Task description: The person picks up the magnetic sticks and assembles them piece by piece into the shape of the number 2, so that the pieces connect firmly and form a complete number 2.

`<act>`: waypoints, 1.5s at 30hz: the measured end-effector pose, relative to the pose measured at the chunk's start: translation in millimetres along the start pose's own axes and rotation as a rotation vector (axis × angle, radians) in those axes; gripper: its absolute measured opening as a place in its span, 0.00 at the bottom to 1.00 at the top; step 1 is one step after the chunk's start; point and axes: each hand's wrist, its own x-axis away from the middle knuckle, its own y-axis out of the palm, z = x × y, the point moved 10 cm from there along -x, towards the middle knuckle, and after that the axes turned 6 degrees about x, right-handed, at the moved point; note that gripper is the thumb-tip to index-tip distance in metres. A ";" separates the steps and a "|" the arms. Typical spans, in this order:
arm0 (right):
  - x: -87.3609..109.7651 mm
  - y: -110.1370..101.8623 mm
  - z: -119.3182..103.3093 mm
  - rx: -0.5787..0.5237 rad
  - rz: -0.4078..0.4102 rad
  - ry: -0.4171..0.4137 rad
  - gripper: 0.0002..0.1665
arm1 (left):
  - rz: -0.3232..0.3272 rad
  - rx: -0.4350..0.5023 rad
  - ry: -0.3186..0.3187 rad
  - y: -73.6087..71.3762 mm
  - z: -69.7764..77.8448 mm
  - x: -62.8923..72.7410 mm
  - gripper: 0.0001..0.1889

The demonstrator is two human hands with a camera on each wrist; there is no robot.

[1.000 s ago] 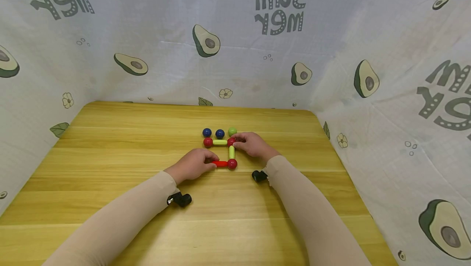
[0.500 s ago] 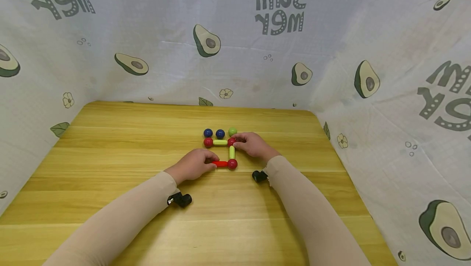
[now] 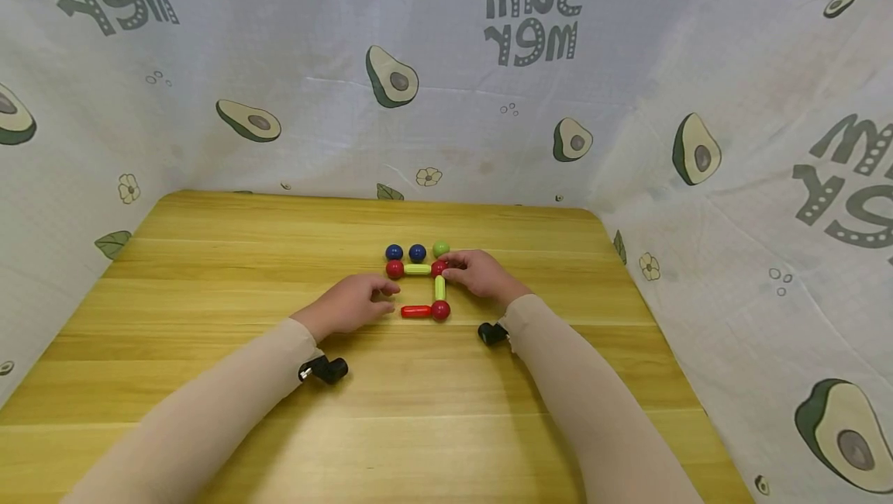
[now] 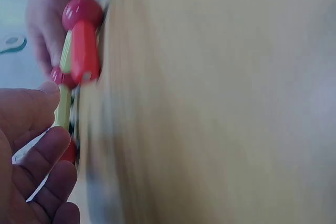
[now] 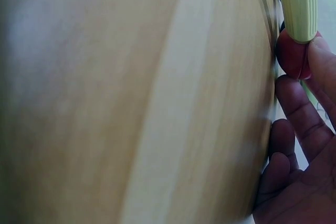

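On the table lies a three-sided frame of short rods and red balls. Its far side is a yellow-green rod (image 3: 418,270) between a red ball (image 3: 394,269) on the left and a corner red ball (image 5: 291,56). A second yellow-green rod (image 3: 439,288) runs from that corner to the near red ball (image 3: 440,310), where a red rod (image 3: 416,312) points left with its end free. My right hand (image 3: 481,274) pinches the corner ball between thumb and finger. My left hand (image 3: 351,303) is just left of the red rod, apart from it, fingers loosely spread and holding nothing.
Behind the frame, two blue balls (image 3: 417,253) and a green ball (image 3: 441,249) sit in a row. The wooden table (image 3: 279,225) ends at a white cloth (image 3: 314,155) printed with avocados. A small black camera (image 3: 325,369) is worn at the left wrist.
My left hand has let go of the red rod and moved left, away from it. The right hand stays on the corner ball. Earlier, the left blue ball shifted slightly to the right.
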 end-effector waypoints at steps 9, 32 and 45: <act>1.4 -3.4 1.4 0.020 0.004 -0.002 0.21 | 0.054 0.014 -0.034 -32.6 -12.1 2.9 0.25; 0.9 -0.4 2.2 0.008 -0.013 0.005 0.23 | 0.004 -0.268 -0.071 -33.8 5.9 -58.2 0.30; 2.0 -0.9 0.8 0.011 -0.004 -0.007 0.23 | 0.040 -0.208 -0.108 -38.9 -14.3 -58.9 0.23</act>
